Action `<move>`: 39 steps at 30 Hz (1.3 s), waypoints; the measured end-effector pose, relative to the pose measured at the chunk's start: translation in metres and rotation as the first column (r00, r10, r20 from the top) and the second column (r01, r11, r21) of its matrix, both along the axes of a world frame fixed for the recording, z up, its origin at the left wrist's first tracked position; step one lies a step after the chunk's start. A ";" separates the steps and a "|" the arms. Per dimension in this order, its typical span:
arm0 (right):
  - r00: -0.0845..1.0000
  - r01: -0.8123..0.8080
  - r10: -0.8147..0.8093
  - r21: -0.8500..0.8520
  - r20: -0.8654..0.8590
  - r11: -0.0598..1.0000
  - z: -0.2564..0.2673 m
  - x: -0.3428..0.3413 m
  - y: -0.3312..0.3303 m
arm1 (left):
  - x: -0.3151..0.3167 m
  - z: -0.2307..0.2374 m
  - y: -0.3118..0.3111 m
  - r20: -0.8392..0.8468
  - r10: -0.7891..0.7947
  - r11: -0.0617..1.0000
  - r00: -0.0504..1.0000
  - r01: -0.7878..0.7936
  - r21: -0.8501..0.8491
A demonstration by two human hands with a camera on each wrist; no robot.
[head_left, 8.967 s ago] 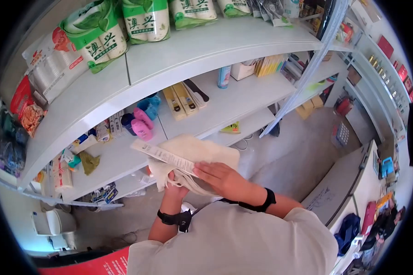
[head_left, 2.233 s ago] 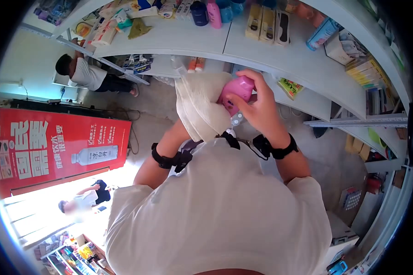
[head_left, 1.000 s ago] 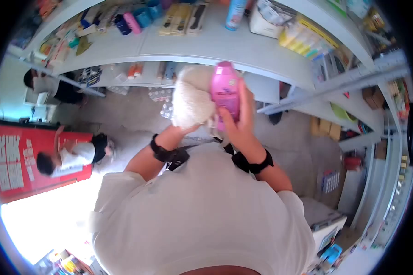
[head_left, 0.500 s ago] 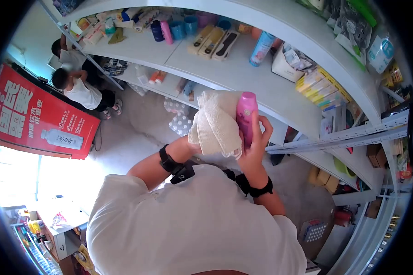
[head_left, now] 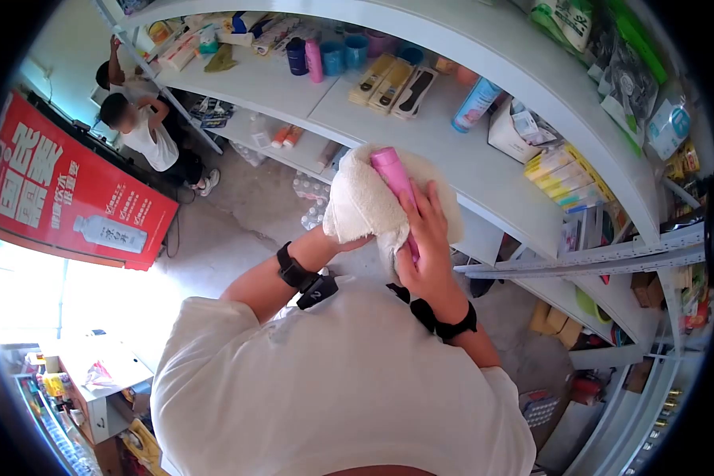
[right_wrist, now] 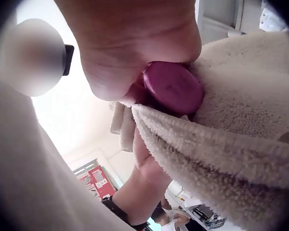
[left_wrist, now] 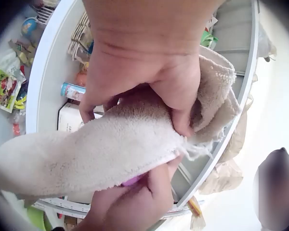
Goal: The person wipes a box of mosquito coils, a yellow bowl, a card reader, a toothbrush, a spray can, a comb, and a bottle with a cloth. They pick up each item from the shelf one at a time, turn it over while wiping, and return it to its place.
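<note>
A cream terry towel (head_left: pixel 361 202) is bunched up in front of the chest. My left hand (left_wrist: pixel 144 67) grips it, fingers and thumb bent round the cloth in the left wrist view; in the head view the towel hides most of that hand. Against the towel my right hand (head_left: pixel 427 246) holds a pink plastic bottle (head_left: pixel 390 168), tilted with its top end toward the upper left. Cloth shows on both sides of the bottle. In the right wrist view, the bottle's purple-pink oval end (right_wrist: pixel 173 89) sticks out beside the palm, over the towel's folded edge.
A white shelf (head_left: pixel 333 127) spans the space ahead, holding a second pink bottle (head_left: pixel 315 61), a dark blue bottle (head_left: pixel 297 57), blue cups, a spray can (head_left: pixel 476 105) and yellow packs (head_left: pixel 567 176). Two people stand at left by a red panel (head_left: pixel 79 190). Bottle packs lie on the floor.
The bottle has gone from standing at the towel's right edge to leaning across the towel, with my right fingers now lying over it. Earlier the bottle's front faced up in my right hand.
</note>
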State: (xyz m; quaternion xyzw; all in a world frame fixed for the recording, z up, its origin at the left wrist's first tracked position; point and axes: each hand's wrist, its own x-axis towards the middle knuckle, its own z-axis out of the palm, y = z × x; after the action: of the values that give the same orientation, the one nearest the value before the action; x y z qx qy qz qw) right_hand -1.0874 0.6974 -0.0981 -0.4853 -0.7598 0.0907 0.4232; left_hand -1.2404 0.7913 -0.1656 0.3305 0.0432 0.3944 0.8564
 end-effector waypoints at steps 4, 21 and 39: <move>0.994 0.059 -0.057 -0.020 0.090 0.998 -0.005 -0.006 0.014 | -0.001 -0.005 0.000 0.188 0.085 0.984 0.979 -0.113 0.140; 0.991 0.129 -0.130 0.026 0.042 0.991 -0.025 -0.032 0.025 | -0.030 -0.022 0.018 -0.318 0.359 0.895 0.877 -0.228 0.383; 0.964 0.096 -0.145 0.215 0.222 0.972 -0.022 -0.039 0.023 | -0.051 0.018 0.015 -0.227 0.032 0.970 0.973 -0.085 -0.228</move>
State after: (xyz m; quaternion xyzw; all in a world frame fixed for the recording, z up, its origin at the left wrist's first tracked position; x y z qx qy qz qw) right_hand -1.1266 0.7207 -0.1206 -0.4926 -0.7789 -0.0714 0.3815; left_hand -1.2910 0.8062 -0.1475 0.2670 0.1948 0.3724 0.8672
